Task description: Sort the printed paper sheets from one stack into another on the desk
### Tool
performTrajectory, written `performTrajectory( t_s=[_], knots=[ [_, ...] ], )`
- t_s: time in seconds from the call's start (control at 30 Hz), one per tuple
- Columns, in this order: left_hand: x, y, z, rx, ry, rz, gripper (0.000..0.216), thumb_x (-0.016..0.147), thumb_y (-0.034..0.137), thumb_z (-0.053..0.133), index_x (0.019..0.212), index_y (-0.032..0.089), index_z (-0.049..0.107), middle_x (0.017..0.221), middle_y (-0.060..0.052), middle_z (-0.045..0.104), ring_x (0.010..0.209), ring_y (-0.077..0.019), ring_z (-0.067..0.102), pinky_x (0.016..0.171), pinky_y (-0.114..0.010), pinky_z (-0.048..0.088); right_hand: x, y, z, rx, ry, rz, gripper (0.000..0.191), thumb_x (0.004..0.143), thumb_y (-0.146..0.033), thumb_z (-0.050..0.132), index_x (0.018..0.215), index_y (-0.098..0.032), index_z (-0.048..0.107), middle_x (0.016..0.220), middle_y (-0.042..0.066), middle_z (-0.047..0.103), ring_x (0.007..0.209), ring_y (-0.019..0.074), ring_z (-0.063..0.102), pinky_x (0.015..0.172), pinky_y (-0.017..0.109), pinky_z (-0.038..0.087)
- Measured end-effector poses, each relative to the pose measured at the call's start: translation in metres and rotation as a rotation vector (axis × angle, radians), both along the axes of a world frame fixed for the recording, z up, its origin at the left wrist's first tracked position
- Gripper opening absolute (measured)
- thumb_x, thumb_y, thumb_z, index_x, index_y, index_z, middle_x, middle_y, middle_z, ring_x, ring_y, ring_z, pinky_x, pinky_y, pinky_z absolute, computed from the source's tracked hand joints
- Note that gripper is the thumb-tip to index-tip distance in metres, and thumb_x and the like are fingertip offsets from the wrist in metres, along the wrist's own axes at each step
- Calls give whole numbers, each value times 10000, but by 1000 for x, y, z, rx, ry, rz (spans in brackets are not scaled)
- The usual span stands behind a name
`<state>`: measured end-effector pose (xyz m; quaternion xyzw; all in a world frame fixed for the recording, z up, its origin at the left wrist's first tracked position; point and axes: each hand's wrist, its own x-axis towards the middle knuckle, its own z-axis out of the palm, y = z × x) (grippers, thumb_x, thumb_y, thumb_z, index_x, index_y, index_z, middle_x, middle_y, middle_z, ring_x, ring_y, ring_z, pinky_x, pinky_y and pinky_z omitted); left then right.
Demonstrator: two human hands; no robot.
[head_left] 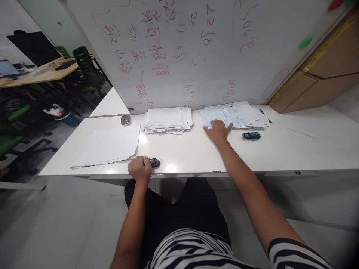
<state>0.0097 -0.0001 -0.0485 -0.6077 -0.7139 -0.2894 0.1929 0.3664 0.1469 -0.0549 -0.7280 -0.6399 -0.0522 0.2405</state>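
My left hand (pixel 139 169) is closed in a fist at the front edge of the white desk (pixel 179 153). From it sticks out the rounded end of a black thing that looks like a stapler (pixel 155 163); the rest is hidden by my fingers. Farther right, my right hand (pixel 218 131) lies with spread fingers on the near edge of a stack of printed sheets (pixel 238 114). The top sheet there is pale blue with a red mark. Between my hands, toward the back, sits another paper stack (pixel 165 117) with uneven edges.
Large white sheets (pixel 106 145) lie on the desk's left part, below a small grey rounded object (pixel 126 119). A small dark blue item (pixel 251 136) rests right of my right hand. Behind stands a whiteboard (pixel 168 86) with red writing; cardboard boxes (pixel 311 82) stand at the right.
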Motion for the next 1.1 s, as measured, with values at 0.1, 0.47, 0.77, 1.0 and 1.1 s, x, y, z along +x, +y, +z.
performTrajectory(
  t_s=[0.1, 0.47, 0.77, 1.0, 1.1],
  knots=[
    [0, 0, 0, 9, 7, 3, 305, 882, 252, 398, 588, 209, 466, 599, -39, 511, 684, -199, 460, 662, -334, 243, -3, -1, 2, -8, -20, -2, 400, 881, -443, 430, 1118, -169, 601, 1259, 141, 574, 1259, 317, 391, 1046, 707, 45],
    [-1, 0, -2, 24, -15, -2, 307, 880, 254, 398, 585, 206, 470, 601, -40, 512, 683, -196, 463, 670, -334, 249, 2, 0, 7, 45, -17, -16, 430, 957, -226, 203, 1015, -138, 619, 961, 107, 680, 950, 223, 588, 1102, 518, 178],
    [-1, 4, -5, 46, -19, 26, 315, 897, 286, 397, 612, 200, 499, 624, -47, 534, 685, -195, 476, 656, -328, 246, -46, -78, 65, 619, 694, -186, 504, 961, -513, 178, 942, -190, 565, 785, 75, 604, 811, 226, 618, 747, 358, 487],
    [5, -1, 11, 54, -145, -31, 319, 924, 382, 379, 861, 205, 637, 927, -103, 664, 976, -259, 535, 936, -449, 273, -83, -159, 37, 401, 1154, -125, 401, 894, -566, 402, 758, -212, 532, 638, -17, 535, 625, 151, 532, 629, 280, 454],
    [16, -22, 16, 79, -320, -198, 502, 937, 519, 249, 1001, 229, 653, 1131, -110, 640, 1165, -280, 488, 1057, -510, 214, -83, -182, 13, 321, 1164, -130, 374, 889, -540, 427, 811, -204, 570, 756, 11, 602, 726, 165, 557, 700, 292, 454]
  ],
)
